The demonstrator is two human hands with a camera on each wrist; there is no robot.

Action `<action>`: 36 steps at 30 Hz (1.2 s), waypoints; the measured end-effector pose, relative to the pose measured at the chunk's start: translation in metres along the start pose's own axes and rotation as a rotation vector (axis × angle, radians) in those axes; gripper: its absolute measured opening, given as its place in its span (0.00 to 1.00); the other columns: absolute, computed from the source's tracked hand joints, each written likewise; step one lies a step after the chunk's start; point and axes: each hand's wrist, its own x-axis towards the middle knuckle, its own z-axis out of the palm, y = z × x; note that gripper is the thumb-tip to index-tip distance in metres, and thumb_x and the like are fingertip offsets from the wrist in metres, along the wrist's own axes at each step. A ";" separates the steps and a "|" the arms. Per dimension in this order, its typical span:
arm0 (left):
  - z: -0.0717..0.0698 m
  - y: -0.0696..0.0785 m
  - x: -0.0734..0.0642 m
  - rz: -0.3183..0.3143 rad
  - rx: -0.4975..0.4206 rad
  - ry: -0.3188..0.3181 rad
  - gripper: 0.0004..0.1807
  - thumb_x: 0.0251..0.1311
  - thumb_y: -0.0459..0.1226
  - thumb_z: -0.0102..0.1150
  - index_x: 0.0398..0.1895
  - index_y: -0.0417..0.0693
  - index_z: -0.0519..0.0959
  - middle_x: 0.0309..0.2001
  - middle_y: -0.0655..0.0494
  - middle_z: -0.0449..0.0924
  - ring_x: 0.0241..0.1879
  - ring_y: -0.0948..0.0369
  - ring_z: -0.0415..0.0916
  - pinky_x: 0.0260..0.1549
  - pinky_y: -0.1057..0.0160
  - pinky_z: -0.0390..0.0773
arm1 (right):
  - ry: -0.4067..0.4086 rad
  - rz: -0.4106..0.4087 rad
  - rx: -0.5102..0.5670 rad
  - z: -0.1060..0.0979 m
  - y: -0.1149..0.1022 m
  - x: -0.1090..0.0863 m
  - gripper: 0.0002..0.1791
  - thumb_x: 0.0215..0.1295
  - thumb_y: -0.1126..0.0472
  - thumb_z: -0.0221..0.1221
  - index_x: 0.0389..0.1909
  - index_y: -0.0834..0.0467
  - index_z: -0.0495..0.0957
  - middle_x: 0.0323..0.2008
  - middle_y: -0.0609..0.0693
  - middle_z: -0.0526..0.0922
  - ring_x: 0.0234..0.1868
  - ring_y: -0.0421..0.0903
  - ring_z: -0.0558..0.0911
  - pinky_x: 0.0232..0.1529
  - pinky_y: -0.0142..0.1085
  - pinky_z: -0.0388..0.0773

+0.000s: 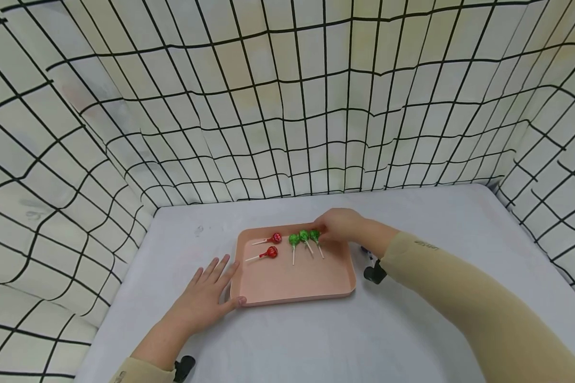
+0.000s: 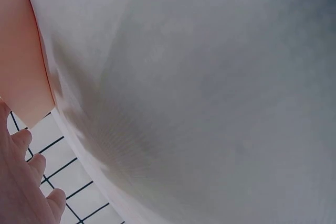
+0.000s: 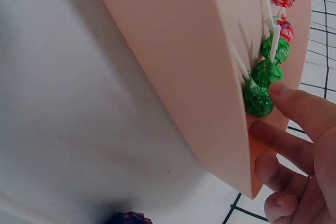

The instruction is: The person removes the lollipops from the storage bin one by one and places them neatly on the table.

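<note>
A shallow pink tray (image 1: 292, 293) lies on the white-covered table. In it, two lollipops with red wrappers (image 1: 272, 252) lie at the left. Several green-wrapped lollipops (image 1: 294, 240) are side by side towards the back right. My right hand (image 1: 340, 226) reaches over the tray's back right corner to the rightmost green lollipop (image 3: 258, 100). In the right wrist view its thumb and index finger are apart, close around that candy's head, without a visible pinch. My left hand (image 1: 206, 298) spreads its straight fingers at the tray's left edge, thumb at the front corner.
White walls with a black grid (image 1: 287, 106) rise behind and beside the table (image 1: 316, 340). A black wrist device (image 1: 375, 272) shows beneath the right forearm, another (image 1: 184, 367) by the left. A dark purple thing (image 3: 128, 217) peeks in at the right wrist view's bottom edge.
</note>
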 end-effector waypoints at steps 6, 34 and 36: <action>-0.001 0.002 0.000 -0.001 -0.006 -0.001 0.51 0.59 0.69 0.52 0.79 0.55 0.53 0.79 0.48 0.47 0.77 0.45 0.42 0.72 0.37 0.44 | -0.001 0.021 -0.015 0.003 -0.002 0.001 0.23 0.67 0.50 0.64 0.63 0.43 0.78 0.46 0.41 0.83 0.42 0.41 0.76 0.51 0.41 0.77; 0.001 -0.001 0.001 -0.003 -0.001 0.000 0.50 0.59 0.67 0.55 0.79 0.55 0.54 0.79 0.48 0.47 0.77 0.44 0.42 0.71 0.36 0.44 | -0.015 -0.016 -0.050 0.000 -0.003 -0.016 0.20 0.68 0.51 0.62 0.60 0.43 0.80 0.45 0.44 0.84 0.41 0.40 0.79 0.38 0.35 0.79; 0.001 -0.001 0.001 -0.002 -0.005 0.001 0.50 0.59 0.67 0.54 0.79 0.55 0.53 0.79 0.48 0.47 0.77 0.44 0.42 0.71 0.36 0.44 | -0.019 -0.017 -0.045 -0.001 -0.002 -0.016 0.20 0.68 0.51 0.62 0.60 0.43 0.80 0.45 0.44 0.84 0.41 0.40 0.79 0.38 0.36 0.79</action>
